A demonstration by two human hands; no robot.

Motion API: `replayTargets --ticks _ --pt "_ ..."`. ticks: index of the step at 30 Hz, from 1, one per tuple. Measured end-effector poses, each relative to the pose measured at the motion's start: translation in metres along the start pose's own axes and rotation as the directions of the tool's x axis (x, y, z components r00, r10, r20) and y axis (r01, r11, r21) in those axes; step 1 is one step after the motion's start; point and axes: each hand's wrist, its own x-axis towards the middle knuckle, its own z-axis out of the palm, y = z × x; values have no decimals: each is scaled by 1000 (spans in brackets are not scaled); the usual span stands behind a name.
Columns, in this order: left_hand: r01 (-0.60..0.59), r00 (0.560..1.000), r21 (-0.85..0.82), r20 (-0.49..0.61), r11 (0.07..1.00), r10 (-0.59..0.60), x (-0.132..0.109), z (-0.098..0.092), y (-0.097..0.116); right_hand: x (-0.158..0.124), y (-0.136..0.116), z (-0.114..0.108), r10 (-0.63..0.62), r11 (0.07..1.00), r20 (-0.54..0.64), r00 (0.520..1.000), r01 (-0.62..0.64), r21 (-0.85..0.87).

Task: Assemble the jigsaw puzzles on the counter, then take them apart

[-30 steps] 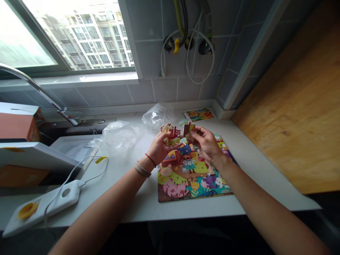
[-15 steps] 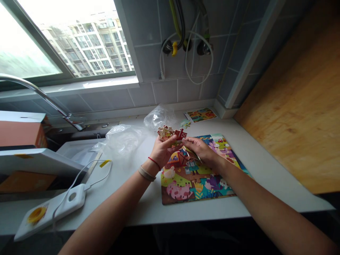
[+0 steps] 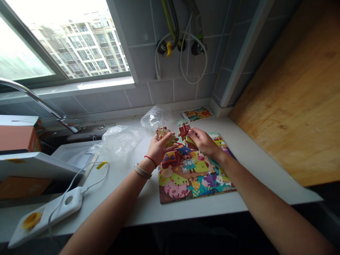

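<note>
A colourful farm jigsaw puzzle (image 3: 193, 173) lies on the white counter in front of me. My left hand (image 3: 159, 148) is closed around a stack of loose puzzle pieces (image 3: 164, 134), held just above the puzzle's far left corner. My right hand (image 3: 203, 141) pinches a single red puzzle piece (image 3: 183, 130) above the puzzle's far edge, a little to the right of the stack. A red string and a band circle my left wrist.
Crumpled clear plastic bags (image 3: 122, 140) lie left of the puzzle. A small picture card (image 3: 197, 114) sits by the wall. A white device with a cable (image 3: 45, 212), boxes (image 3: 18, 134) and a tap (image 3: 39, 102) are at the left. A wooden panel (image 3: 292, 92) rises on the right.
My right hand has drawn a red piece away from the stack and lifted it to the right. The hands have separated slightly; the view shifted a little.
</note>
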Motion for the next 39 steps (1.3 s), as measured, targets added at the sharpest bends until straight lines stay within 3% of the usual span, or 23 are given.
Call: replayTargets --ticks 3,5,10,12,17,22,27,34,39 --pt "-4 999 57 35 998 2 -2 1 2 0 -3 -11 -25 970 220 975 77 -230" --pt "-12 998 122 70 992 3 -4 1 3 0 -3 -16 5 956 287 958 80 -283" --pt "-19 989 257 145 966 -20 -6 1 1 6 -2 -32 113 993 259 959 -102 -54" --pt "-17 988 270 155 963 -26 -5 1 -2 12 -3 -38 177 984 279 944 -171 -46" --pt "-57 997 198 53 978 48 0 0 -1 27 6 -38 392 910 472 790 -257 -326" --pt "-34 997 228 74 973 17 3 -4 8 37 21 -28 452 860 453 769 -241 -449" --pt "-1 988 248 152 969 -38 6 -12 16 53 8 -22 511 790 512 691 -141 -597" --pt "103 974 295 165 950 -157 7 -16 14 75 -18 -2 642 583 452 619 -12 -812" --pt "94 965 348 200 933 -172 4 -12 8 76 -31 4 686 429 371 626 63 -901"
